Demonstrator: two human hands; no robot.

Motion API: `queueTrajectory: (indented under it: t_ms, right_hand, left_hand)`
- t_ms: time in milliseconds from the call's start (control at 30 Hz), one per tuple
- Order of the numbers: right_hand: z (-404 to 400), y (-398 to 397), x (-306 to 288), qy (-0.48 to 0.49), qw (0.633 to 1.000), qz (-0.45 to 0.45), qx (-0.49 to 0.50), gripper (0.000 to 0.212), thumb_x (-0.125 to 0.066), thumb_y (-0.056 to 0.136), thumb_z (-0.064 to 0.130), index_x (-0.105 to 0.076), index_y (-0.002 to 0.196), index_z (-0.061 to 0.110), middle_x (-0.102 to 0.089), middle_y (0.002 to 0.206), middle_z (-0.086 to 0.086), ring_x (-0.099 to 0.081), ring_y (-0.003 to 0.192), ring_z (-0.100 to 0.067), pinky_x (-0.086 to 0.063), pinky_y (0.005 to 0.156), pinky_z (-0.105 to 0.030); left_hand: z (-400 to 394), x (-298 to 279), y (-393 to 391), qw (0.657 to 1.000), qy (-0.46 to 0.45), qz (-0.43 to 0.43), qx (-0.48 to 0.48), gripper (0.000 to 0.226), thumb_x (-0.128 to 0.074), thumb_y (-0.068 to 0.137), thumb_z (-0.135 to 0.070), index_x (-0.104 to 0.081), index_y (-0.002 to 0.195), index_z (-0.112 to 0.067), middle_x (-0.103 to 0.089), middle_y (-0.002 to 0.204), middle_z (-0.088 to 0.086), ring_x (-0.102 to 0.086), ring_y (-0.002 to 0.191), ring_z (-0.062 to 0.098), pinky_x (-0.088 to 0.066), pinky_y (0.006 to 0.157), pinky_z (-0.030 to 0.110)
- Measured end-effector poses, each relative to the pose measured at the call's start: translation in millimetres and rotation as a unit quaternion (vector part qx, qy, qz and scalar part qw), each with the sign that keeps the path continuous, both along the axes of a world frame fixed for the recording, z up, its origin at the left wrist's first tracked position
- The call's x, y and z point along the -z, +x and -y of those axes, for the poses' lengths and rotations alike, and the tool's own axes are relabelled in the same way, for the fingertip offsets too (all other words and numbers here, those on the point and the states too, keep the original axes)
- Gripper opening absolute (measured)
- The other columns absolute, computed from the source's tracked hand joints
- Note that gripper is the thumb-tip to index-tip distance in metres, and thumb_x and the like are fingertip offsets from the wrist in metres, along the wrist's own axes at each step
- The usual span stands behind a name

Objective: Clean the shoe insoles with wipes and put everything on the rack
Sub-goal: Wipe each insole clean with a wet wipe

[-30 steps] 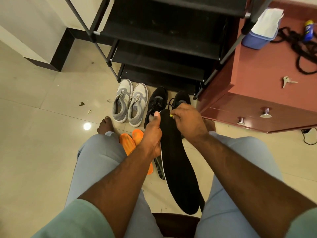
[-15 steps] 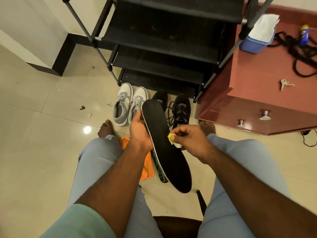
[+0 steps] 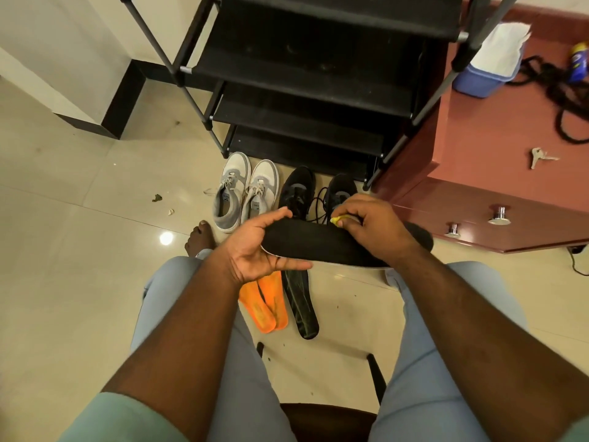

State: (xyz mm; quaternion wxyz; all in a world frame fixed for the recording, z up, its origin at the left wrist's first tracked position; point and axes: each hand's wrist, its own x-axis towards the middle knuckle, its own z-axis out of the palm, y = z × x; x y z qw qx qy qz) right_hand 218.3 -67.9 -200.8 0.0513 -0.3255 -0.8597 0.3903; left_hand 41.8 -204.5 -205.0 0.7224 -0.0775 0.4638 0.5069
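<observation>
no readable text (labels too blurred)

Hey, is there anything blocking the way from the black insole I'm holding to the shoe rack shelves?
Nothing visible. The black insole is held in the air above the black shoes, and the rack shelves behind them look bare and open-fronted.

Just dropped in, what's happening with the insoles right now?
A seated person holds a black insole crosswise over their knees. The left hand grips its one end, and the right hand pinches a small yellow wipe against it. Two orange insoles and another black insole lie on the floor, behind the grey sneakers and black sneakers. Nothing sits on the visible shelves of the black rack yet.
</observation>
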Motion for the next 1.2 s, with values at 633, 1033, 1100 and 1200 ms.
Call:
queueTrajectory:
  t_ms: [633,1033,1100,1200]
  right_hand:
    - [73.4,-29.6,3.9,0.078,0.991,-0.107,0.019,0.025,-0.053,0.083,0.010,-0.069,0.101,0.009,-0.066,0.099,-0.007,-0.059,0.093,-0.024,-0.047,0.084,-0.035]
    - [82.9,-18.5,1.7,0.053,0.993,-0.100,-0.030,0.022,-0.056,0.080,0.003,-0.070,0.098,0.008,-0.066,0.097,-0.007,-0.059,0.091,-0.021,-0.047,0.084,-0.031]
    - [69.7,-18.7,8.9,0.065,0.993,-0.096,-0.009,0.022,-0.056,0.081,0.006,-0.069,0.099,0.008,-0.065,0.096,-0.006,-0.058,0.090,-0.022,-0.049,0.083,-0.036]
    - [38.7,-16.6,19.9,0.080,0.990,-0.065,0.099,0.020,-0.057,0.085,0.005,-0.068,0.102,0.008,-0.063,0.099,-0.009,-0.059,0.092,-0.025,-0.050,0.082,-0.045]
  left_hand:
    - [-14.5,13.7,45.3,0.978,0.079,0.050,-0.185,0.042,-0.034,0.103,-0.030,-0.054,0.140,-0.027,-0.065,0.131,0.011,-0.068,0.108,0.026,-0.057,0.085,0.038]
    - [-14.8,21.2,49.6,0.978,0.056,0.051,-0.195,0.055,-0.043,0.084,-0.023,-0.057,0.137,-0.014,-0.068,0.122,0.016,-0.071,0.097,0.028,-0.058,0.084,0.035]
    - [-13.9,21.3,52.2,0.977,0.059,0.051,-0.199,0.058,-0.044,0.080,-0.022,-0.056,0.136,-0.011,-0.070,0.113,0.015,-0.071,0.092,0.026,-0.056,0.083,0.036]
    - [-12.8,19.1,57.4,0.978,0.061,0.037,-0.194,0.057,-0.040,0.081,-0.020,-0.058,0.135,-0.011,-0.066,0.122,0.018,-0.065,0.102,0.030,-0.051,0.093,0.044]
